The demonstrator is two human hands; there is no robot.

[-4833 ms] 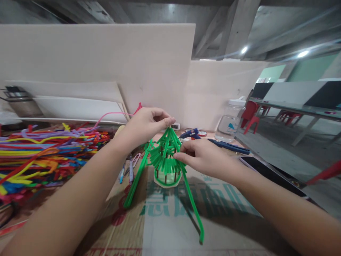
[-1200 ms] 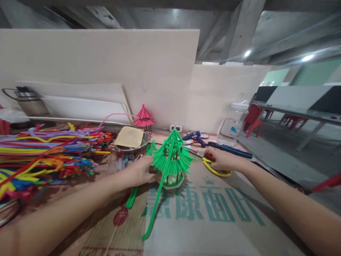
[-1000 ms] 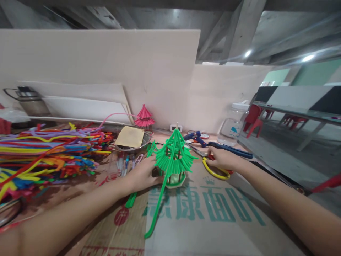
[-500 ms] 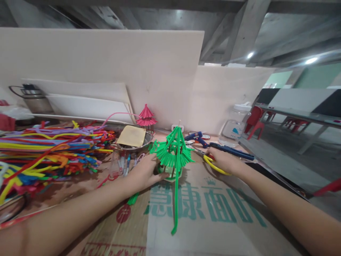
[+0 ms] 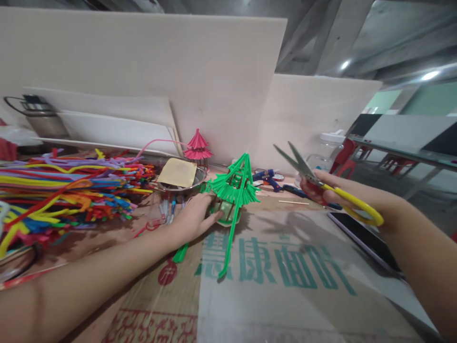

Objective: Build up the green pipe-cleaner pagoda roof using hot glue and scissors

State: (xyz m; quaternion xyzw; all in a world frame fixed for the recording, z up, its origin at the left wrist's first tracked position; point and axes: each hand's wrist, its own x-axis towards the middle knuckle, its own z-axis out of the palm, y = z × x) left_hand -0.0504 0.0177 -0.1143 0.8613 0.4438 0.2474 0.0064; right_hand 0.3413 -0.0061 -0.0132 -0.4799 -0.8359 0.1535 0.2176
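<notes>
A small green pavilion model [image 5: 237, 186] made of pipe cleaners stands on the table, with a long green pipe cleaner [image 5: 230, 243] hanging from its roof towards me. My left hand [image 5: 194, 216] grips its base from the left, thumb in front; the other fingertips are partly hidden behind it. Raised at the right, my right hand [image 5: 326, 188] is closed around scissors [image 5: 307, 166] with yellow handles. Their blades are parted and point up and left, away from the model.
Colourful pipe cleaners [image 5: 71, 195] lie piled at the left. Behind are a metal bowl [image 5: 200, 181] under a yellowish card [image 5: 177, 172], a pink pavilion model [image 5: 197, 145] and a blue glue gun [image 5: 267, 178]. A phone [image 5: 364, 240] and a clear bottle [image 5: 326, 147] are at the right.
My right hand has lifted the scissors off the table, up and to the right, blades now apart. My left hand stays at the model's base. The view has tilted slightly down.
</notes>
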